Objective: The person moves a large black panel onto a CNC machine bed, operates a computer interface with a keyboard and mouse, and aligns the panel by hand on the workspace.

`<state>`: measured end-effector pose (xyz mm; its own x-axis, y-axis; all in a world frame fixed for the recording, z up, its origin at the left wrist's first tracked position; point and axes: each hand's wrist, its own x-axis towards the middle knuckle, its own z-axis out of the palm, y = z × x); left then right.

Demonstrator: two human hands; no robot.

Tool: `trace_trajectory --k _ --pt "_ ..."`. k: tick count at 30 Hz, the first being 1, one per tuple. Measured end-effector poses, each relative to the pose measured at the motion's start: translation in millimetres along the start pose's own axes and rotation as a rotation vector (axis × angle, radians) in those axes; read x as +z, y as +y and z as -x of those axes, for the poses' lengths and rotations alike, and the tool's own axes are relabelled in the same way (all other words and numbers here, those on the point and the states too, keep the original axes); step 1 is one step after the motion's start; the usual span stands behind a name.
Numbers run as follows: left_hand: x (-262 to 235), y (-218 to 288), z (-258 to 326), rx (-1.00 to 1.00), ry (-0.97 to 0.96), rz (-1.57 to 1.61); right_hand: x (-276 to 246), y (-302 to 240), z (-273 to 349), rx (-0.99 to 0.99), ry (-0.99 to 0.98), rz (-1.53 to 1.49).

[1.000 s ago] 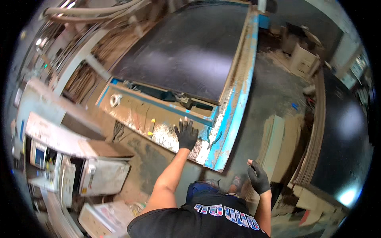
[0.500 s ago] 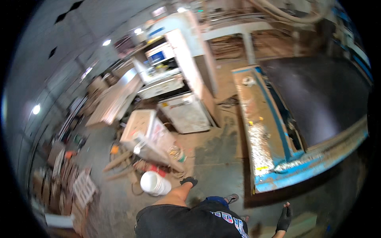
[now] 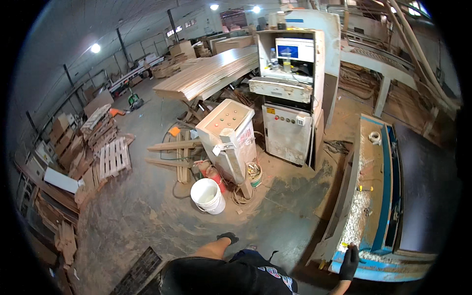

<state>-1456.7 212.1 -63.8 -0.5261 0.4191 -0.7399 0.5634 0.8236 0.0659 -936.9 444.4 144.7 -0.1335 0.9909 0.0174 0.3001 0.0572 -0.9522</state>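
Observation:
My left hand (image 3: 227,238), in a dark glove, hangs low in front of my body, above the floor. Its fingers look loosely stretched and nothing shows in them. A white bucket (image 3: 208,196) stands on the floor ahead of it. My right hand (image 3: 350,265), also in a dark glove with bare fingertips, is raised at the near corner of a blue-edged machine bed (image 3: 378,246). Its fingers point up and away, and I see nothing held. Whether it touches the bed I cannot tell. A small yellow piece (image 3: 345,244) shows just beside the fingertips.
Ahead stand a control console (image 3: 226,118) with buttons and a dusty cabinet (image 3: 287,132) with a screen. Wooden beams (image 3: 177,146) lie left of the console. Stacked boards (image 3: 211,73) are behind. Pallets (image 3: 114,156) and wood scraps line the left. A tape roll (image 3: 375,136) lies on the bed.
My view has turned left and levelled, so the cabinet, console and bucket sit farther right. My right hand now appears over the bed's near corner. Both hands still look empty.

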Motion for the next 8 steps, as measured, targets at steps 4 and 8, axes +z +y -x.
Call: trace_trajectory --k 4,8 --pt "-7 -11 -35 0.082 -0.116 -0.024 46 10 -8 0.017 -0.110 -0.041" --pt "-6 -21 -106 0.114 -0.256 -0.052 92 -9 -25 0.095 -0.121 0.099"
